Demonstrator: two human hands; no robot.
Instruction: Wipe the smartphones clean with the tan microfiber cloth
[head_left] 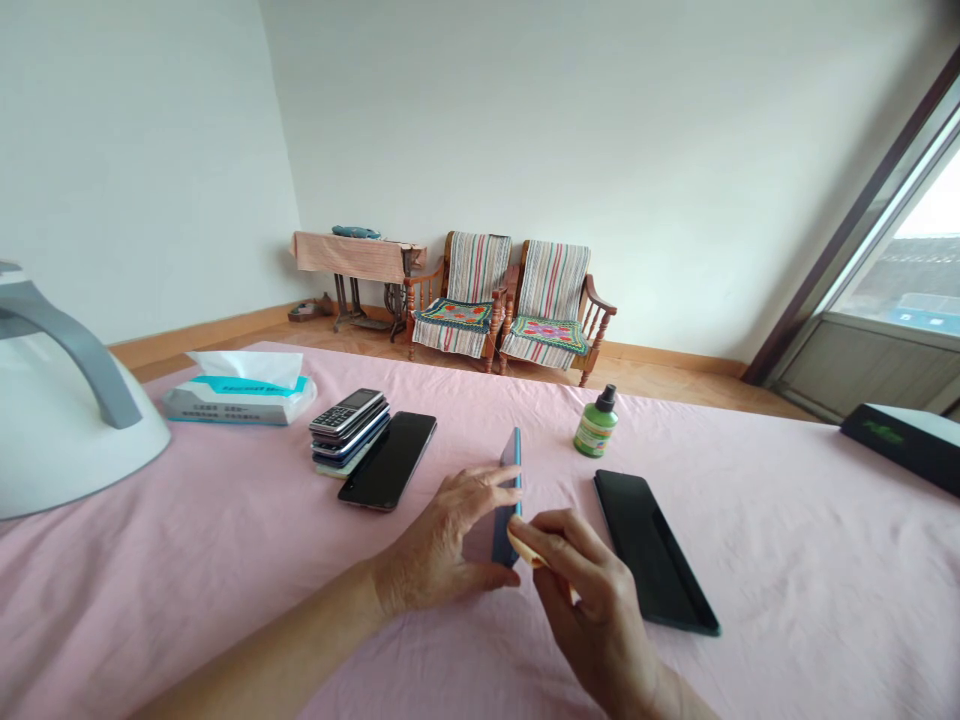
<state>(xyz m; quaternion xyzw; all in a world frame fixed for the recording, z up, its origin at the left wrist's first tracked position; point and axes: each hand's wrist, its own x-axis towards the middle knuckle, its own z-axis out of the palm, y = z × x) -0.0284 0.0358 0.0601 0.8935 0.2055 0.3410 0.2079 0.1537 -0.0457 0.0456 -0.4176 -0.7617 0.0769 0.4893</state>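
My left hand point(442, 540) grips a thin blue phone point(508, 495) and stands it on its edge on the pink tablecloth point(225, 560), thumb below and fingers along its side. My right hand point(592, 600) is closed in a pinch on a small yellowish cloth or pad point(525, 548) pressed against the phone's near end. A black phone point(652, 550) lies flat just right of my hands. Another black phone point(388, 459) lies to the left, leaning on a stack of several phones point(349, 428).
A small green bottle with a black cap point(597, 422) stands behind the blue phone. A tissue pack point(240, 388) lies at the far left, beside a large white appliance point(52, 420). A dark box point(904, 440) sits at the right edge. Chairs stand by the far wall.
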